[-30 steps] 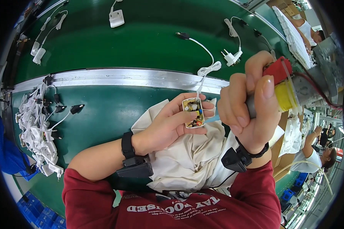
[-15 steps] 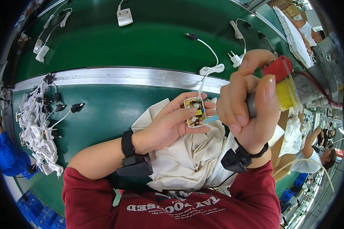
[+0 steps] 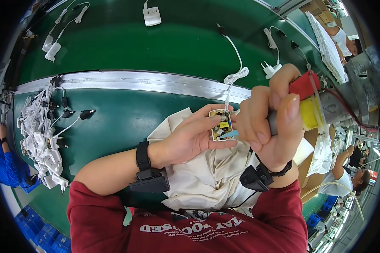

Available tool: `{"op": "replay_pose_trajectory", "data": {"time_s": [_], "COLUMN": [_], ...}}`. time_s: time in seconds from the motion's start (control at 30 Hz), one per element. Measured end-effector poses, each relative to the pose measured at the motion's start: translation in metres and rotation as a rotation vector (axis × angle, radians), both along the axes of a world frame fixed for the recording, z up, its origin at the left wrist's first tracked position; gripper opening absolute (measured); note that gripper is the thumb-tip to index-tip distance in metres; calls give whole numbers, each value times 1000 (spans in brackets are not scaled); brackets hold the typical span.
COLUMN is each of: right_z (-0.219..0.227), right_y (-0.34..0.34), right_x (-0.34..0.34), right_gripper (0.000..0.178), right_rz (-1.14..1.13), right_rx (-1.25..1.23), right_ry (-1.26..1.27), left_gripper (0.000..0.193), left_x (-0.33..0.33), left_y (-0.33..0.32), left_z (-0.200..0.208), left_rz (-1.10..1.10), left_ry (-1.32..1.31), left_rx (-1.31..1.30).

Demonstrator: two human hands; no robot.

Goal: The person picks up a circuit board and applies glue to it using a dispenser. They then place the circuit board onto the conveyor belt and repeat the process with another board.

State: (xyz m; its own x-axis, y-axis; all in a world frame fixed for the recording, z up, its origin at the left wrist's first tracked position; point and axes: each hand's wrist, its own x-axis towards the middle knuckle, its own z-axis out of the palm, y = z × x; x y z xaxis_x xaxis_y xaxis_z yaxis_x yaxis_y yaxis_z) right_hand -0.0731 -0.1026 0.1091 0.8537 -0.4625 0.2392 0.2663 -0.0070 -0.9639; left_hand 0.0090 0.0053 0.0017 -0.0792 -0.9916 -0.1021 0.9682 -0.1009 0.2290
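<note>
My left hand (image 3: 179,137) holds an opened white power adapter (image 3: 213,130), thumb across one side and fingers behind it. Inside its shell a small circuit board with a yellow component shows, and a white cord leaves its far end. In my right hand (image 3: 274,116), fingers wrap round a thick grey cylindrical tool (image 3: 345,99) with a yellow band and a red switch block near my thumb and forefinger. The tool's tapered pale blue tip (image 3: 231,134) points left and reaches over the near part of the board; whether it touches cannot be made out.
A cream cloth (image 3: 207,179) lies under my hands. To the left is a heap of white adapters with cords (image 3: 46,143). Beyond a metal rail (image 3: 135,80), more adapters (image 3: 152,17) lie spaced along a green surface. Other people work at left and right.
The pale blue tip has moved left, further over the near part of the board. My left hand keeps its grip on the adapter. The whole view has shifted slightly.
</note>
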Motion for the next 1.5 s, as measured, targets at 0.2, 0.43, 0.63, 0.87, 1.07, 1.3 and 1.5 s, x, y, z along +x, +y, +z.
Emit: {"op": "replay_pose_trajectory", "data": {"time_s": [0.2,0.43,0.63,0.87,1.07,1.3,1.5], "right_z": [3,10,14,17,19,21,20], "right_y": [-1,-2,-4,6,5,6,6], "right_x": [-1,-2,-6,-6,-5,-3,-2], "right_gripper": [33,37,36,32,28,23,21], "right_rz": [-12,-63,-76,-49,-77,-98,-61], "right_rx": [-16,-20,28,89,103,116,97], "right_ry": [1,16,3,17,42,61,49], "left_gripper": [35,35,34,33,34,39,51], "left_x": [0,-3,7,48,64,71,149], "left_y": [1,1,-2,-71,-138,-123,-104], "left_z": [0,0,8,35,34,25,27], "left_rz": [-2,-21,2,231,757,667,875], "left_ry": [-13,-87,-187,-524,-2250,-2455,-2934], "left_rx": [-9,21,26,-51,-431,-130,570]}}
